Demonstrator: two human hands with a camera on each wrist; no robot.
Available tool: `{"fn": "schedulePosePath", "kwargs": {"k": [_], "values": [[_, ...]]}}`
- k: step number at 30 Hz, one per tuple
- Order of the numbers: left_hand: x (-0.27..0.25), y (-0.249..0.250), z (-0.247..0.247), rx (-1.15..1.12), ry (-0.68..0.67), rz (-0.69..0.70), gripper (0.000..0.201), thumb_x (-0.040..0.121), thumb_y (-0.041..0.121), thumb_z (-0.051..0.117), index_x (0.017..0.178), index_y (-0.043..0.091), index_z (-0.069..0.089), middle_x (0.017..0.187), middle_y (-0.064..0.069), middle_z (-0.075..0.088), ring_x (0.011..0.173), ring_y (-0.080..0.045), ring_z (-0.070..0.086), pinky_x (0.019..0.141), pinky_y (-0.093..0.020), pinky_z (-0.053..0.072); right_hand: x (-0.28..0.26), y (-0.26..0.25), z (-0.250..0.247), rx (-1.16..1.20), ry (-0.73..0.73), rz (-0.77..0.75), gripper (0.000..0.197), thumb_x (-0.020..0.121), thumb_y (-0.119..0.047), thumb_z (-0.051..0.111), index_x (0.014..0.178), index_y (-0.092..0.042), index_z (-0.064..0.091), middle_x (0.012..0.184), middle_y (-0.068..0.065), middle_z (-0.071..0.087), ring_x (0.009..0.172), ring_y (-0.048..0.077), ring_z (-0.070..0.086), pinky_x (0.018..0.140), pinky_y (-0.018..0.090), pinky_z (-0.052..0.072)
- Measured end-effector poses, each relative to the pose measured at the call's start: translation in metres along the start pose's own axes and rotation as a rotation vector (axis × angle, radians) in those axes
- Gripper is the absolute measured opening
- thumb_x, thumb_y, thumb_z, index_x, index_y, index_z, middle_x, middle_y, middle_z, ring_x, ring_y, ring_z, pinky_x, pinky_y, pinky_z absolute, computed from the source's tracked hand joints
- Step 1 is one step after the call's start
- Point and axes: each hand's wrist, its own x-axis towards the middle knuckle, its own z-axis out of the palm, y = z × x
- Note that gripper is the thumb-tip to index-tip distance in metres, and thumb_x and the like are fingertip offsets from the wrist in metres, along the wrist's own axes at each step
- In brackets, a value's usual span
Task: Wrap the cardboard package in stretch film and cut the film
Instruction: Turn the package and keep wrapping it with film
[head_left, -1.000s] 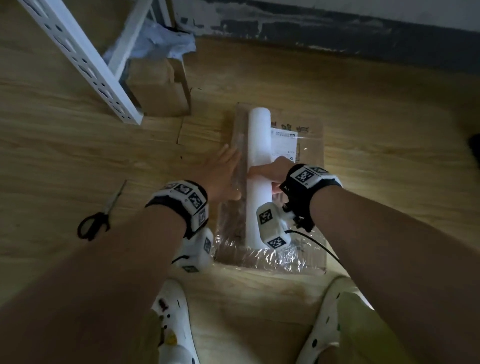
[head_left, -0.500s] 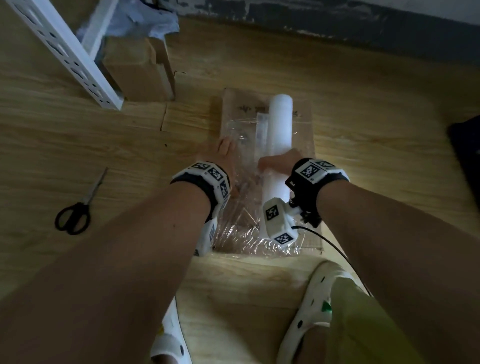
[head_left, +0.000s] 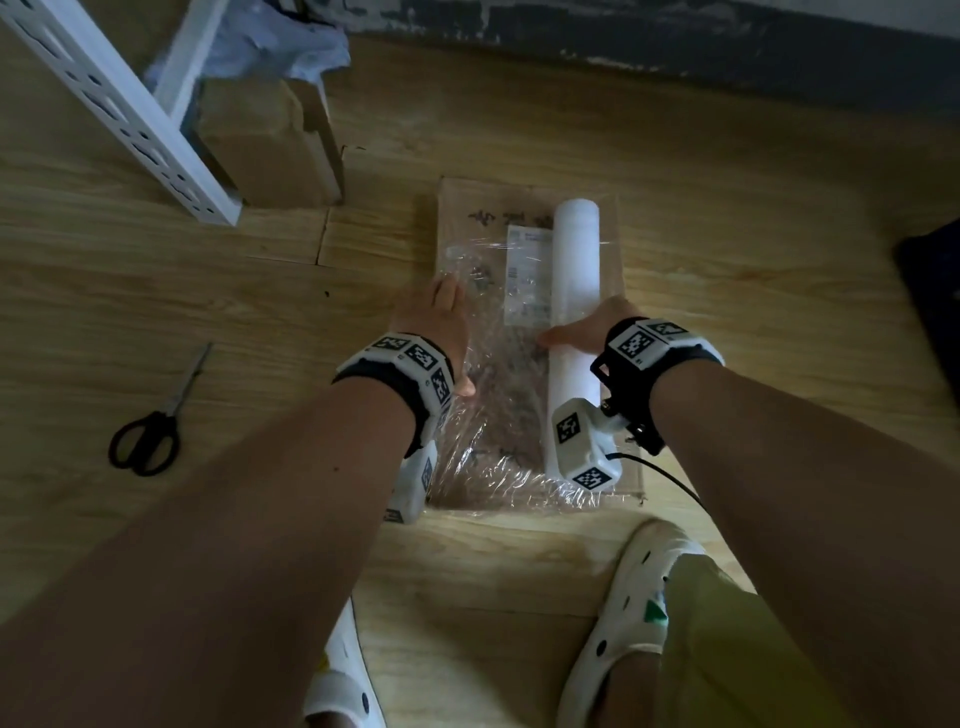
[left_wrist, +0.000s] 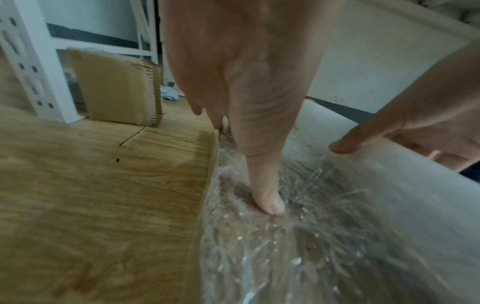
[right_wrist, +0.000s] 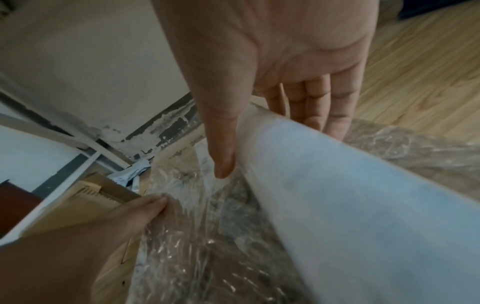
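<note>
Since half a second ago, your right hand (head_left: 587, 332) has rolled the film roll (head_left: 574, 291) further toward the right edge of the cardboard package (head_left: 524, 332), and more of the label (head_left: 527, 275) now shows through the film (head_left: 498, 415) on the left of the roll. The package lies flat on the floor (head_left: 208, 312), directly in front of you, with its long side pointing away from you, and the roll lies on top of it with its long axis in the same direction. Your right hand is wrapped around the middle of the roll, thumb on the left side and fingers (right_wrist: 319, 102) over the far side. Your left hand (head_left: 436, 332) is spread flat, with straight fingers, and it presses the film onto the left part of the package; in the left wrist view the thumb (left_wrist: 265, 185) pushes into the wrinkled film. So the roll is to the right of your pressing hand, and the film is stretched between them. I think the next move is to bring the roll over the right edge, and for this the right hand is nearer. The scissors (head_left: 150, 421) lie on the floor well apart to the left, closer to your left hand, and are not yet needed.
</note>
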Motion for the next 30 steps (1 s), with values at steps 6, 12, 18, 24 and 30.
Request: {"fn": "schedulePosePath", "kwargs": {"k": [6,12,18,24,30], "values": [[-0.004,-0.03,-0.006,-0.424,0.117,0.053,0.106,0.072,0.042,0.076,0.152,0.021,0.01,0.158,-0.002,0.017,0.142,-0.025,0.026,0.113,-0.043,0.03,-0.003,-0.028,-0.015,-0.095,0.144,-0.077,0.124,0.066,-0.06,0.077,0.153,-0.011,0.004,0.157,0.016,0.02,0.143,0.035,0.023,0.114,0.049,0.03],[-0.031,-0.102,-0.001,-0.485,0.203,-0.12,0.074,0.089,0.036,0.061,0.15,0.019,0.023,0.156,-0.005,0.024,0.141,-0.025,0.028,0.114,-0.041,0.028,-0.041,-0.109,0.005,-0.165,0.221,-0.469,0.041,0.09,-0.029,0.057,0.13,-0.019,0.052,0.131,0.007,0.049,0.124,0.027,0.047,0.101,0.035,0.041],[-0.059,-0.173,0.042,-0.51,0.129,-0.301,0.067,0.09,0.032,0.061,0.147,0.016,0.029,0.151,-0.009,0.03,0.135,-0.029,0.036,0.108,-0.042,0.035,-0.067,-0.176,0.09,-0.354,-0.08,-0.616,0.035,0.098,-0.021,0.044,0.128,-0.01,0.058,0.127,0.01,0.06,0.104,0.022,0.058,0.072,0.031,0.048],[-0.069,-0.223,0.103,-0.496,-0.034,-0.447,0.073,0.091,0.03,0.06,0.15,0.016,0.02,0.145,-0.013,0.038,0.123,-0.031,0.049,0.094,-0.04,0.047,-0.083,-0.204,0.152,-0.439,-0.296,-0.668,0.034,0.095,-0.017,0.049,0.124,-0.005,0.063,0.13,0.012,0.061,0.12,0.028,0.057,0.1,0.037,0.049],[-0.061,-0.226,0.14,-0.608,-0.12,-0.501,0.057,0.092,0.015,0.057,0.143,0.007,0.032,0.105,-0.017,0.06,0.08,-0.03,0.062,0.069,-0.037,0.054,-0.069,-0.198,0.179,-0.428,-0.373,-0.648,0.033,0.095,-0.016,0.051,0.121,-0.002,0.064,0.128,0.016,0.061,0.117,0.031,0.058,0.099,0.041,0.049]]}}
